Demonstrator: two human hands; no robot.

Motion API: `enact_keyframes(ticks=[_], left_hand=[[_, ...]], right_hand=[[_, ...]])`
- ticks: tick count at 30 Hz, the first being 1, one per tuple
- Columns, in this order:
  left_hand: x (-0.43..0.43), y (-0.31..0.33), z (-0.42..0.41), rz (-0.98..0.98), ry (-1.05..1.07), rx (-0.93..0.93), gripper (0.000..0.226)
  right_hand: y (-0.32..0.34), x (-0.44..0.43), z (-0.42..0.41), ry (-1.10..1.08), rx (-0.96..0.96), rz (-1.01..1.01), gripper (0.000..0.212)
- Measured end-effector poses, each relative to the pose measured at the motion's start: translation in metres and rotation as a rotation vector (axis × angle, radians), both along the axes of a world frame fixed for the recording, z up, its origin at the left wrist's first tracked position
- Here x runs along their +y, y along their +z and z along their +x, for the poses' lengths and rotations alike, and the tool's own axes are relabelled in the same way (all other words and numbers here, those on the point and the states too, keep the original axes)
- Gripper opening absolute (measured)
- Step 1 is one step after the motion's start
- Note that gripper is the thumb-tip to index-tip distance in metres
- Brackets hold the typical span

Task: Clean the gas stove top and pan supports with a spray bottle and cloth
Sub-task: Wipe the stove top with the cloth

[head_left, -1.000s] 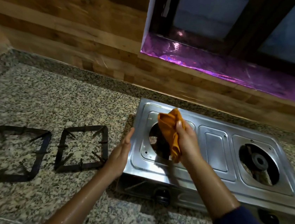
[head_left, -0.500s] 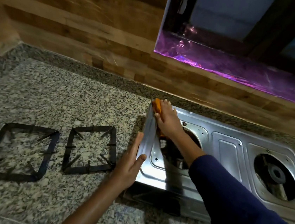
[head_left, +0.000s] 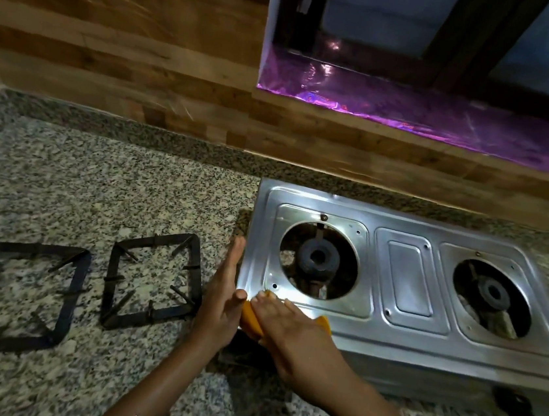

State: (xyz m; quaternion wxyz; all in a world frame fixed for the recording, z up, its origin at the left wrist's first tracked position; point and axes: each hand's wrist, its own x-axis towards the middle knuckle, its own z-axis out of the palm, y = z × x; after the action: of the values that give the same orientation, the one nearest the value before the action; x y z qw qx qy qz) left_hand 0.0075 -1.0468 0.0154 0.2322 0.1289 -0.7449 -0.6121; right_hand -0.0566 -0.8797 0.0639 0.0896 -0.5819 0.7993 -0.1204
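Observation:
A steel two-burner gas stove (head_left: 405, 281) sits on the granite counter, both burners bare. My right hand (head_left: 290, 329) presses an orange cloth (head_left: 248, 319) flat on the stove's near-left corner, covering most of it. My left hand (head_left: 223, 301) lies flat against the stove's left side, fingers straight, thumb on the top edge. Two black square pan supports (head_left: 152, 279) (head_left: 17, 294) lie on the counter left of the stove. No spray bottle is in view.
The speckled granite counter (head_left: 98, 181) runs left to a corner. A wood-panelled wall (head_left: 119, 53) stands behind it. A window sill lined with purple foil (head_left: 414, 111) sits above the stove. A black knob (head_left: 514, 402) shows on the stove's front.
My right hand has dragged the cloth from the stove's far-left corner down along the left edge to the near-left corner. The left hand stays braced on the stove's side.

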Motion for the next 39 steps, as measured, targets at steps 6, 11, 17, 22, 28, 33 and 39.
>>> enact_keyframes(ticks=[6, 11, 17, 22, 28, 33, 39], left_hand=[[-0.001, 0.008, 0.001, 0.153, -0.019, -0.092, 0.101], [-0.003, 0.015, 0.011, 0.245, 0.054, -0.176, 0.112], [-0.028, 0.020, 0.020, 0.282, 0.117, -0.189, 0.115], [-0.015, 0.040, 0.003, 0.082, 0.100, -0.233, 0.084], [0.026, 0.027, -0.021, -0.680, 0.052, -0.492, 0.085], [0.035, 0.014, -0.020, -0.912, 0.103, -0.540, 0.074], [0.040, 0.018, -0.022, -0.921, 0.138, -0.562, 0.068]], right_hand=[[-0.016, -0.068, -0.041, -0.146, -0.075, -0.082, 0.059], [-0.010, -0.112, -0.069, -0.354, -0.115, -0.073, 0.059], [-0.009, -0.061, -0.006, -0.079, -0.083, -0.103, 0.056], [-0.015, 0.000, 0.009, -0.062, -0.106, -0.125, 0.072], [-0.011, 0.106, -0.040, -0.501, -0.120, -0.209, 0.049], [-0.016, 0.188, -0.106, -0.928, -0.018, -0.084, 0.058], [-0.013, 0.129, -0.063, -0.815, -0.063, -0.122, 0.061]])
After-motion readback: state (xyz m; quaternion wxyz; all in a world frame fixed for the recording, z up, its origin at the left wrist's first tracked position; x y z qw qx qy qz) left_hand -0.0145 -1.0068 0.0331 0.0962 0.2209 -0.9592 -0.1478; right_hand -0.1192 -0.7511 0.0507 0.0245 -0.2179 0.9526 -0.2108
